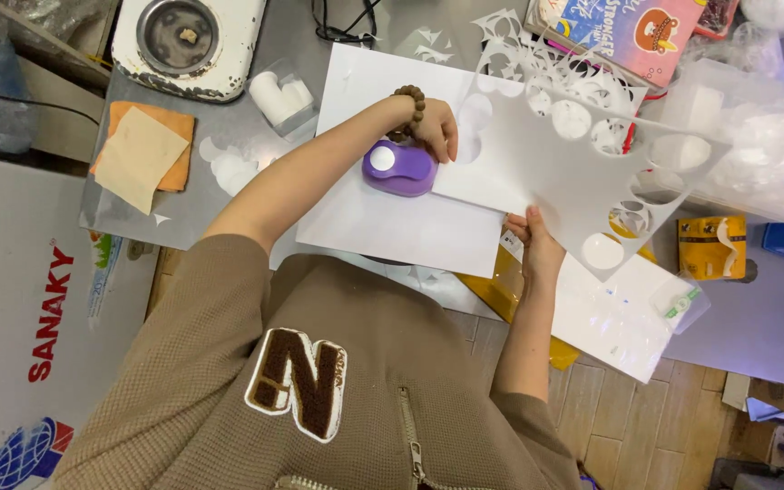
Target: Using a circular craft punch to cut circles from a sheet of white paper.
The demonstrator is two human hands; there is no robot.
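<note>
I take the purple craft punch (398, 169) as my landmark; it sits on the grey table (301, 54) on top of a plain white sheet (383, 227). The biggest thing in play is the white paper with round holes cut out of it (546, 168), which runs away from the punch toward my right and up, its long axis slanting from the punch to the far holed edge, with its near end tucked into the punch's slot. My left hand (435, 127) lies directly on the far side of the punch, wrist with the brown bead bracelet (413, 107) just above it, fingers curled close together over the punch's right end and pressing where the paper goes in. My right hand (530, 238) is well off to the right of the punch and nearer my body, at the lower edge of the holed paper; thumb on top, the other fingers hidden underneath, so it looks like a pinch on that edge, though I cannot see the underside. So the left hand is the nearer one to the punch, and the sheet feeds into it from the right. To the left of the punch, apart from it, lie small white paper circles (229, 163) on the table.
</note>
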